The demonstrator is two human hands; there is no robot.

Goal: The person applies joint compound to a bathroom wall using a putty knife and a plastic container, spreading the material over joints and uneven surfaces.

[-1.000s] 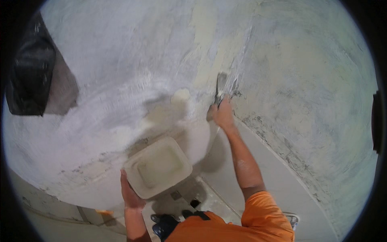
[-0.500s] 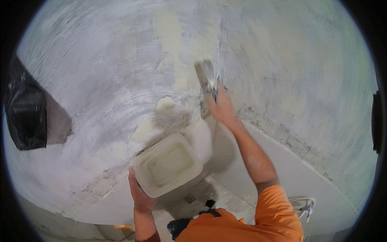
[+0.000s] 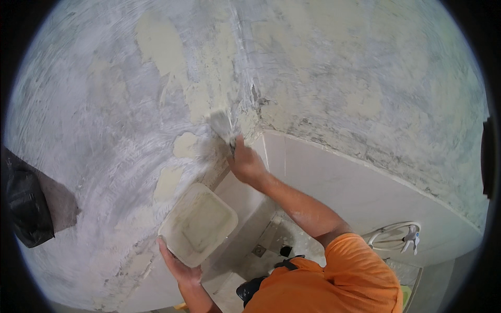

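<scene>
The right hand point(image 3: 247, 160) is wrapped round the near end of the putty knife point(image 3: 223, 125), probably light and springy-bladed, at the wall point(image 3: 112, 122) just left of the corner point(image 3: 242, 41), while the left hand point(image 3: 181, 268) cups the tub point(image 3: 178, 218), likely stiff, best gripped from beneath its lower-left side.

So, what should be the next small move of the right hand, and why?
Probably draw the scraper in the right hand across the small pale patch to the blade's lower left in the picture: it lies close by, and its outline stands out sharply from the smeared wall around it. The left hand holds the tub nearby.
</scene>
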